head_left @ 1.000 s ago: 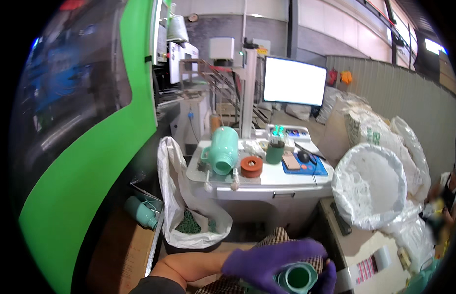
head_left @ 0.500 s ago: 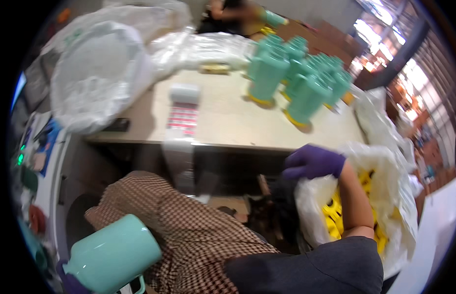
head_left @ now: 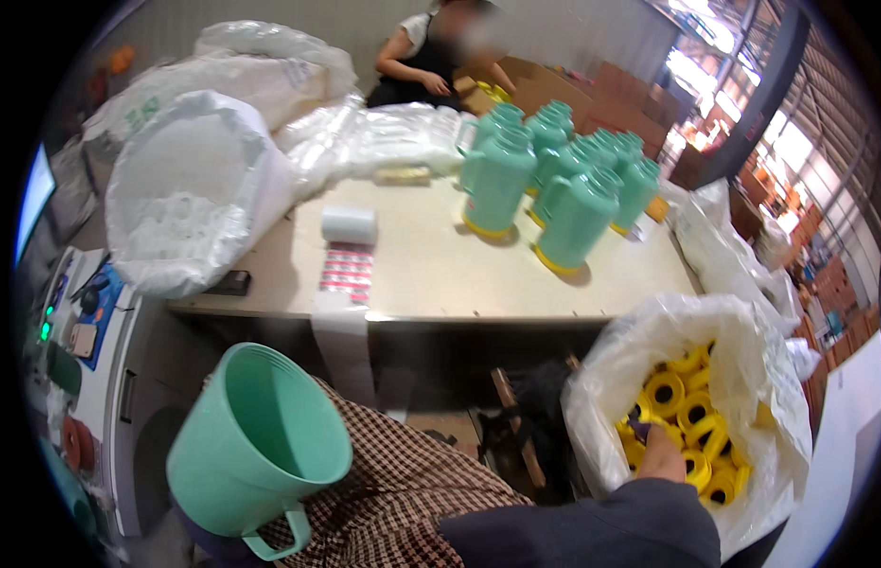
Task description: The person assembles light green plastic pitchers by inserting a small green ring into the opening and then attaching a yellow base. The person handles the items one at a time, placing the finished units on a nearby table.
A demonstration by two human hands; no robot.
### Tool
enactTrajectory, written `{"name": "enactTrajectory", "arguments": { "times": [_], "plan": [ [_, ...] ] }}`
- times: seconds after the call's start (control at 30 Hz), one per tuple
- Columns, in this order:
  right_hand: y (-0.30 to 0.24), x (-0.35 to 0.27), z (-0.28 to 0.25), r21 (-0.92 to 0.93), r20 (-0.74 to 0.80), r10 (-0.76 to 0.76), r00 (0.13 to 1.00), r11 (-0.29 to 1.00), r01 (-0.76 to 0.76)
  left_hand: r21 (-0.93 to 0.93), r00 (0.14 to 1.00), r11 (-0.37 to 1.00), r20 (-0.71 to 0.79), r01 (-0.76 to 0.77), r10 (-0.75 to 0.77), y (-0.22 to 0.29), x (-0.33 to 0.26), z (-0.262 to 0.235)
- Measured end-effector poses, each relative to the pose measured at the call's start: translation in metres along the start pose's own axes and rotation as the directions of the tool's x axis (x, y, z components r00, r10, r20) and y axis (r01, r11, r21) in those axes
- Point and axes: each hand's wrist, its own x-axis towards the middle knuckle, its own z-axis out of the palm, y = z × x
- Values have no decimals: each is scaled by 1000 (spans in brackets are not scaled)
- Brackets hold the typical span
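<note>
In my purple-gloved left hand [head_left: 213, 541] is a mint-green thermos shell [head_left: 199, 464] with a side handle. Its wide hollow end tilts up toward the table, and the shell hides most of that hand. My right arm reaches down into a white plastic-lined bag [head_left: 592, 388] at the right. There, my right hand [head_left: 641, 429], also gloved in purple, is among yellow plastic rings [head_left: 694, 410]. Its fingers are mostly hidden, so I cannot see whether a ring is held. Several mint-green thermos shells [head_left: 573, 222] with yellow bases stand upright on the table at the back right.
A roll of labels [head_left: 349, 225] lies on the table [head_left: 426, 270], its strip hanging over the front edge. A large white sack [head_left: 190, 199] stands at the left, near clear plastic bags [head_left: 403, 137]. Across the table is another person [head_left: 417, 71] by cardboard boxes [head_left: 530, 90].
My right hand has gone from above the bag's edge down among the yellow rings. The shell in my left hand has risen and turned, its wide hollow end now facing up.
</note>
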Motion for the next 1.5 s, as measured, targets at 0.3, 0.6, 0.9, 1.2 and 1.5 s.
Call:
{"name": "enactTrajectory", "arguments": {
  "times": [0.3, 0.6, 0.9, 1.2, 1.5],
  "plan": [
    [9, 35, 33, 219, -298, -216, 930, 932, 287, 458, 892, 780, 357, -426, 278, -58, -29, -36],
    [-222, -225, -90, -818, 447, -653, 612, -20, 576, 31, 920, 937, 205, -348, 335, -64, -16, -30],
    [-259, -435, 241, 814, 441, -866, -235, 276, 512, -195, 957, 949, 103, -249, 272, -66, -33, -36],
    [-211, -494, 282, 654, 245, -623, -743, -460, 600, 193, 891, 871, 44, -452, 453, -70, -46, -147],
    [-286, -530, 300, 913, 9, -869, -494, -195, 358, 231, 948, 930, -76, -286, 311, -35, -79, -32]
  ]
}}
